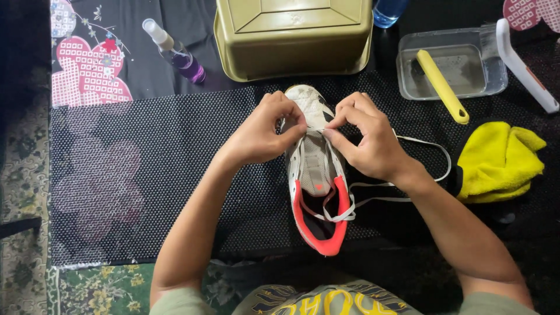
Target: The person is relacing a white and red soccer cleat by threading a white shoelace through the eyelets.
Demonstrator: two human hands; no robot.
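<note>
Shoe at centre of frame, white with red-orange collar, toe toward the top, lying on a black dotted mat; left hand just left of the toe end, fingers curled, thumb and forefinger pinching the white lace at the forward eyelets; right hand just right of it, fingertips likewise pinched on the lace over the tongue; both hands touching the shoe, nearly meeting above it; loose lace loops out to the right of the shoe and back to the collar. Olive-green basin, upturned, at top centre, just beyond the toe; small spray bottle with purple liquid lying at upper left on a flowered cloth; clear tray at upper right with a yellow-handled brush resting across it; white-handled tool beside the tray at the right edge; yellow cloth bunched at right, well apart from the shoe; blue bottle partly cut off at the top edge.
</note>
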